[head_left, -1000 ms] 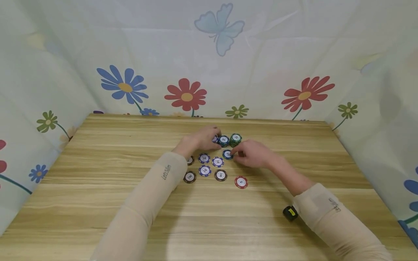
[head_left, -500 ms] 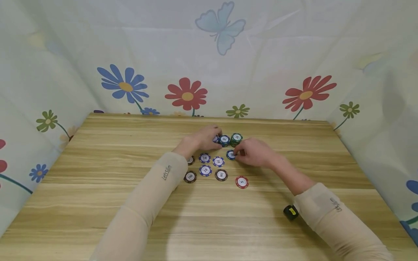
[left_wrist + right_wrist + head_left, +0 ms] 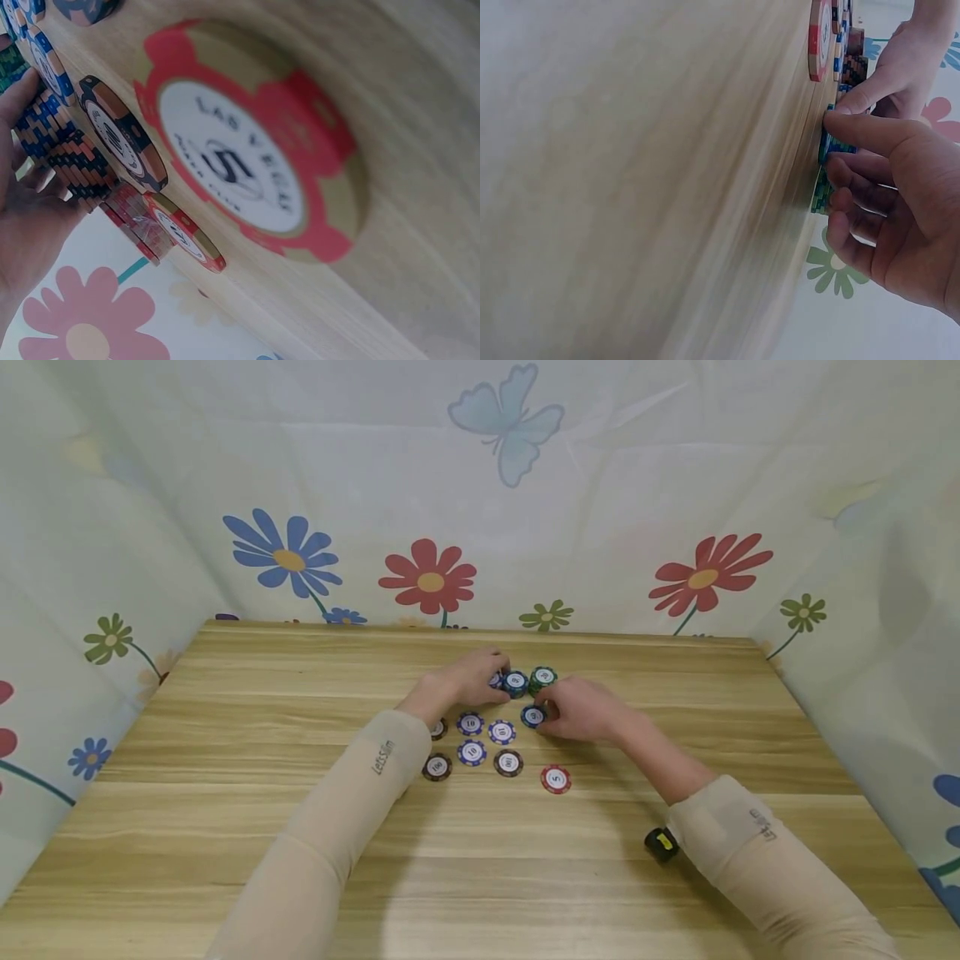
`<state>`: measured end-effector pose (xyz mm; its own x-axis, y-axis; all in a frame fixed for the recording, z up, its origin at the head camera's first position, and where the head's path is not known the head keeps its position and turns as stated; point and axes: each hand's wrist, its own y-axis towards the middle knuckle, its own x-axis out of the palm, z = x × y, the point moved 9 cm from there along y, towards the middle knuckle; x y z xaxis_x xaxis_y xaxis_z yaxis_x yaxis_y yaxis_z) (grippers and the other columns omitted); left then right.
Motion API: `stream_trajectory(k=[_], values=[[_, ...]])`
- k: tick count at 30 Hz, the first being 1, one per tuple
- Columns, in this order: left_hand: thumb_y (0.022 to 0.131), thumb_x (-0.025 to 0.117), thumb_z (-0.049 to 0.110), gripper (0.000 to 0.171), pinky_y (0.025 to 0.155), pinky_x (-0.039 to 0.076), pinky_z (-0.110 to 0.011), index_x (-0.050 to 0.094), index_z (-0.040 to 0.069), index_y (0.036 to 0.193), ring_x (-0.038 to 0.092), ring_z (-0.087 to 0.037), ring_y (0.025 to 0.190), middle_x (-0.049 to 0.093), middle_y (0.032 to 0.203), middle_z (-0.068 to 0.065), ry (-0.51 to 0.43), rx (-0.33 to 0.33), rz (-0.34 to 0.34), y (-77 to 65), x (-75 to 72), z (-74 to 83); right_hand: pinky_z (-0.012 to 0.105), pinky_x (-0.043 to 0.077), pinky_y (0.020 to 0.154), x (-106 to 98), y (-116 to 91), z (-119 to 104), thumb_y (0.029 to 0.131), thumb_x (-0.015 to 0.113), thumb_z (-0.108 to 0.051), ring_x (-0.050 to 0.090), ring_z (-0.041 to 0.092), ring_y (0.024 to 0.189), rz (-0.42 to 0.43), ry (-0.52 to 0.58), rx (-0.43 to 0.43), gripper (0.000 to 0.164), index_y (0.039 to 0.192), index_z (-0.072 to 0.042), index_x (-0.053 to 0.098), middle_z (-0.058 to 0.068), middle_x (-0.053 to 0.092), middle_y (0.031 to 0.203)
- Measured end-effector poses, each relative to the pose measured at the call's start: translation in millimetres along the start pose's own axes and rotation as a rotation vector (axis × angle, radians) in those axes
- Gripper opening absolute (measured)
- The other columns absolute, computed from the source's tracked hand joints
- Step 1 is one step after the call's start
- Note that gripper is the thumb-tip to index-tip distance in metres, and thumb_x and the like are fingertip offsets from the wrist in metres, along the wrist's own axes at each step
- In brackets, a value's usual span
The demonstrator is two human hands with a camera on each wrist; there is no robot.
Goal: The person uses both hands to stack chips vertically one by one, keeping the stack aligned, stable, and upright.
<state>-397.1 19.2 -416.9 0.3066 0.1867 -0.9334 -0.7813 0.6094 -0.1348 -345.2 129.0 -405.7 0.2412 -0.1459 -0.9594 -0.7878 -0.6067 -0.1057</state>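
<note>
In the head view my right hand (image 3: pixel 583 708) pinches a blue-green poker chip (image 3: pixel 532 717) by its edge, low over the table. The right wrist view shows thumb and index finger on that chip's rim, the other fingers curled below. My left hand (image 3: pixel 474 680) spans a stack of blue 10 chips (image 3: pixel 494 680), thumb in front and fingers behind. Right of it stand a stack of blue 50 chips (image 3: pixel 515 682) and a green stack (image 3: pixel 543 677). The left wrist view also shows a brown stack (image 3: pixel 79 166) and a red stack (image 3: pixel 133 219), partly behind the left hand's fingers.
Loose chips lie flat in front of the stacks: blue 10 chips (image 3: pixel 472 752), brown 100 chips (image 3: pixel 508 763) and a red 5 chip (image 3: pixel 556 779). A small black device (image 3: pixel 661 844) sits at the right sleeve. A flowered cloth (image 3: pixel 600 510) hangs behind the wooden table (image 3: pixel 300 710).
The blue-green chip has slid slightly right with my right hand. The right index finger has gone from the chip's top to its far edge. My left hand has stayed in place.
</note>
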Motion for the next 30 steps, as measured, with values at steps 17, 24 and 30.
stream_trajectory(k=[17,24,30], values=[[0.100,0.069,0.034,0.047,0.110,0.038,-0.036,0.057,0.009,0.138,0.050,-0.022,0.129,0.050,0.141,-0.009,0.005,0.006,0.008,0.2,-1.8,0.6,0.032,0.045,0.056,1,2,-1,0.082,0.078,-0.035,0.055,0.014,0.062,0.023,-0.092,-0.001,0.033,0.098,-0.007,0.069,-0.005,0.060,0.072],[0.100,0.069,0.034,0.048,0.111,0.038,-0.036,0.056,0.009,0.139,0.050,-0.022,0.130,0.050,0.143,-0.009,0.014,0.007,0.003,0.0,-0.6,0.9,0.032,0.047,0.056,-1,2,1,0.083,0.077,-0.036,0.056,0.014,0.061,0.035,-0.091,0.002,0.039,0.103,-0.004,0.066,-0.003,0.060,0.072],[0.100,0.070,0.033,0.046,0.108,0.041,-0.035,0.057,0.009,0.137,0.052,-0.021,0.126,0.052,0.139,-0.008,0.002,0.014,0.005,-1.2,-0.2,1.5,0.032,0.045,0.053,-12,3,-1,0.087,0.075,-0.033,0.055,0.014,0.057,0.086,-0.044,0.027,0.039,0.107,-0.002,0.065,0.000,0.062,0.074]])
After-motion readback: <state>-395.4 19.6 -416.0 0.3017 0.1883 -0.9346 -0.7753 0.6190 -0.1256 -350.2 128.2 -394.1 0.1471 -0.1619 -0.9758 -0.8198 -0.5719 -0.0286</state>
